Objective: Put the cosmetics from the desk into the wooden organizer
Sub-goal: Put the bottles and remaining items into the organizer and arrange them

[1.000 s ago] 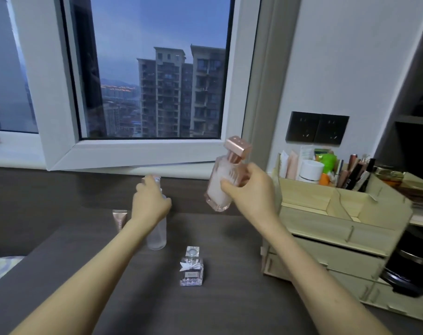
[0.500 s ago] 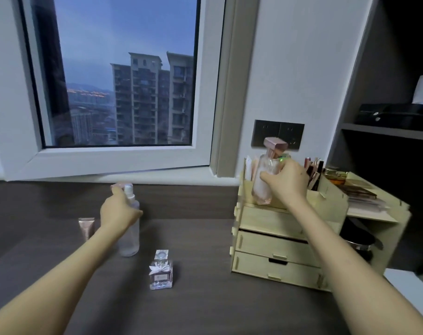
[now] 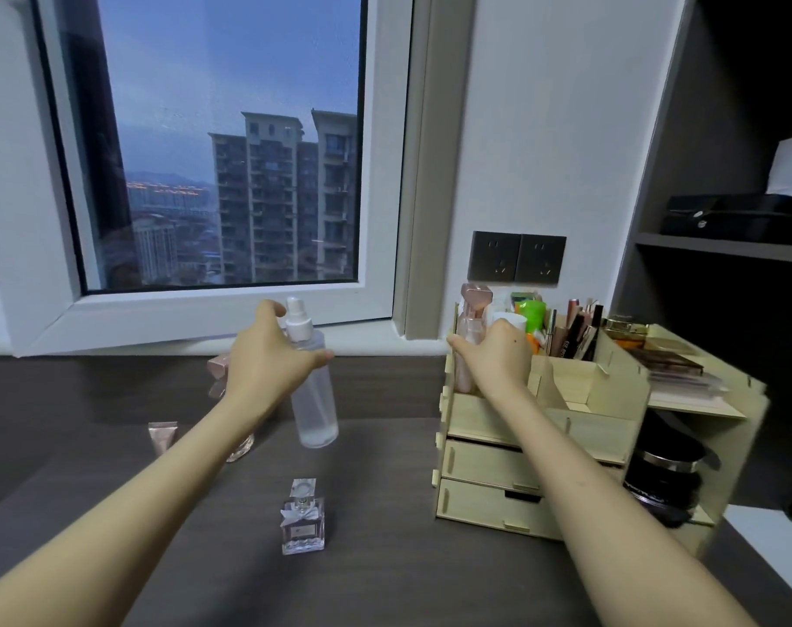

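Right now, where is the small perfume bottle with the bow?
In the head view, the small perfume bottle stands upright on the dark desk at lower centre, untouched, between the two forearms, in front of the spray bottle and left of the wooden organizer.

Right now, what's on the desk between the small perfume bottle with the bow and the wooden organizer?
Nothing: in the head view, only bare dark desk lies between the small perfume bottle and the wooden organizer. The right forearm passes above further right.
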Demonstrator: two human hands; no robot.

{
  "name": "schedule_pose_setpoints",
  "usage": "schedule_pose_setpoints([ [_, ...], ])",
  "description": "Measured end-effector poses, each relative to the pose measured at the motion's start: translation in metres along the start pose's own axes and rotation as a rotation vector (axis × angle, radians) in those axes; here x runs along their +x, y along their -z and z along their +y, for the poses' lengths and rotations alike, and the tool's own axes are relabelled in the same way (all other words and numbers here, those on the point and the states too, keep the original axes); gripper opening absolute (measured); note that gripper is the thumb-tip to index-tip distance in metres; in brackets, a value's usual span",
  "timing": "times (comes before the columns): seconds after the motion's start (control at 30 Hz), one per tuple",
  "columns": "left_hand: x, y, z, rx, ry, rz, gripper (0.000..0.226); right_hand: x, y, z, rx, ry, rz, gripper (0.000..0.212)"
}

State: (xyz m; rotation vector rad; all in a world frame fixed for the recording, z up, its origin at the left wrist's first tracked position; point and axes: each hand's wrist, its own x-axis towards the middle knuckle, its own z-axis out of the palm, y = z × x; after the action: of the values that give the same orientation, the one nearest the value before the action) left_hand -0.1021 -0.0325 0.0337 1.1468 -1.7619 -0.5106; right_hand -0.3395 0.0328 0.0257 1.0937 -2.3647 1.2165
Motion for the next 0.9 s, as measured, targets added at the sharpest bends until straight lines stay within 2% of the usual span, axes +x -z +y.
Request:
schedule_pose_setpoints([
  [0.17,-0.002,-0.006,0.011,-0.046,-0.013,-0.017,0.066,-0.001,-0.003,0.001,0.018,0.003,-0.032,0.042],
  [0.3,-0.007,-0.005,0.025,-0.066,-0.032,-0.021,0.065,-0.005,0.003,0.001,-0.009,-0.007,-0.055,0.055],
  [0.4,-0.011,0.006,0.041,-0.112,-0.074,-0.025,0.065,-0.019,0.028,-0.002,-0.117,0.026,0.045,0.058],
  [0.47,-0.013,0.015,0.056,-0.157,-0.121,-0.009,0.066,-0.033,0.050,-0.007,0.064,0.095,0.106,0.050],
  [0.5,-0.014,0.018,0.066,-0.182,-0.143,-0.003,0.066,-0.041,0.061,-0.010,0.200,0.143,0.082,0.044],
  [0.6,-0.021,0.017,0.098,-0.267,-0.184,-0.043,0.067,-0.064,0.090,-0.022,0.387,0.298,-0.114,0.042],
  [0.67,-0.030,0.007,0.121,-0.322,-0.204,-0.106,0.065,-0.071,0.103,-0.027,0.371,0.354,-0.146,0.049],
  [0.73,-0.040,-0.008,0.143,-0.347,-0.247,-0.157,0.066,-0.069,0.115,-0.027,0.292,0.373,-0.106,0.046],
  [0.83,-0.047,-0.032,0.169,-0.331,-0.336,-0.198,0.075,-0.058,0.131,-0.017,0.223,0.325,-0.030,0.036],
  [0.9,-0.047,-0.042,0.179,-0.341,-0.346,-0.291,0.081,-0.048,0.135,-0.005,0.200,0.291,0.013,0.036],
])
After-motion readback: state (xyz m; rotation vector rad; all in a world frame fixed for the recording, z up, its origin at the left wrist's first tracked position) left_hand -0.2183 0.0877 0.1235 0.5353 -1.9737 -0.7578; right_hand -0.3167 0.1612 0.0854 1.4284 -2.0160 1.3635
